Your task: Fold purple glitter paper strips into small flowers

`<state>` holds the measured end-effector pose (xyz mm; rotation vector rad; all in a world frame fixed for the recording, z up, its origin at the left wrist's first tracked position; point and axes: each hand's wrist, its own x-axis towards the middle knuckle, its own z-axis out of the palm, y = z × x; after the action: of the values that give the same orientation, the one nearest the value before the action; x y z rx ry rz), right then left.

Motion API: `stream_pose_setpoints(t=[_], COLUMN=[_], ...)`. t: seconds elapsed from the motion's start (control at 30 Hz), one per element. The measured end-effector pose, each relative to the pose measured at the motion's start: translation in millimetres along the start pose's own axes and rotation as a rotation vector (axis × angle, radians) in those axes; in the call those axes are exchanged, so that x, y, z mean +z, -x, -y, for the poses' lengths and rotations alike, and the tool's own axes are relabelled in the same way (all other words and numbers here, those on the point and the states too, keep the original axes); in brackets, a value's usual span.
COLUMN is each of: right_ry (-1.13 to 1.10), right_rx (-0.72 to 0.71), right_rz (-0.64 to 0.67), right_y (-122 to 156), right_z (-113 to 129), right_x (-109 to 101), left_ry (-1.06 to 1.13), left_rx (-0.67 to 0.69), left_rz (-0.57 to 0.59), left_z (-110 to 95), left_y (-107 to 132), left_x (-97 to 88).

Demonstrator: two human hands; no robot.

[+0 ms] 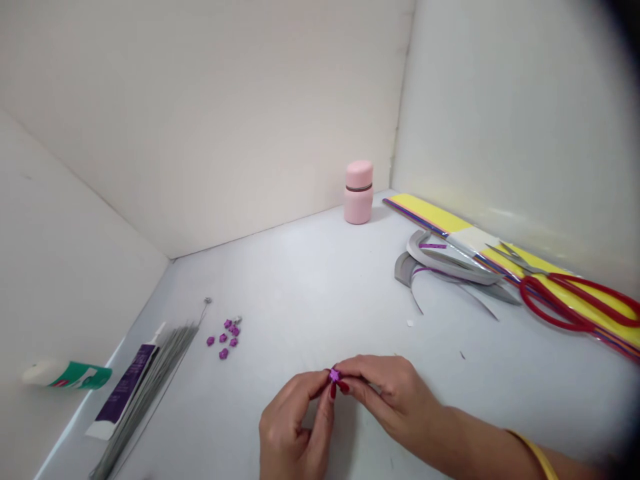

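You have both hands closed in a pinch on one small purple star [335, 376]: your left hand [299, 427] grips it from one side and your right hand [397, 393] from the other, thumbs and forefingers meeting at it, just above the near part of the white table [300, 287]. A yellow band [534, 448] circles your right forearm. Ahead and to your left, a loose cluster of purple stars [223, 338] lies on the table, with a small silvery piece [238, 319] at its far edge. Farther left you have a bundle of thin grey wires [155, 393], and just beside it a purple-and-white tube [127, 383]; a green-and-white tube [83, 375] is at the table's left edge. To your right lie curled grey strips [453, 265] with some purple ones [433, 246] among them. Beyond these, red-handled scissors [537, 270] rest across a long packet of yellow sheets [425, 212] along the right wall. A pink lidded container [358, 203] stands upright near the back corner.
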<state>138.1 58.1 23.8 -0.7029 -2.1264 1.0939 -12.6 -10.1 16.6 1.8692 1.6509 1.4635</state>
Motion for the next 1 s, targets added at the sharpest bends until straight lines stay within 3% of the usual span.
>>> stream_pose_setpoints(t=[0.17, 0.57, 0.87, 1.0], right_ry=[0.053, 0.14, 0.256, 0.206], right_rx=[-0.096, -0.119, -0.177, -0.143], right_rz=[0.075, 0.099, 0.146, 0.131], right_y=[0.0, -0.5, 3.8, 2.2], right_z=[-1.3, -2.4, -9.4, -7.7], right_x=[-3.3, -2.9, -0.6, 0.1], left_ry=[-0.058, 0.046, -0.006, 0.011], left_rx=[0.057, -0.021, -0.092, -0.139], left_rz=[-0.006, 0.056, 0.02, 0.022], left_z=[-3.8, -2.5, -2.8, -3.7], left_y=[-3.5, -3.6, -3.5, -3.6], left_x=[-4.9, -5.0, 1.5, 1.9])
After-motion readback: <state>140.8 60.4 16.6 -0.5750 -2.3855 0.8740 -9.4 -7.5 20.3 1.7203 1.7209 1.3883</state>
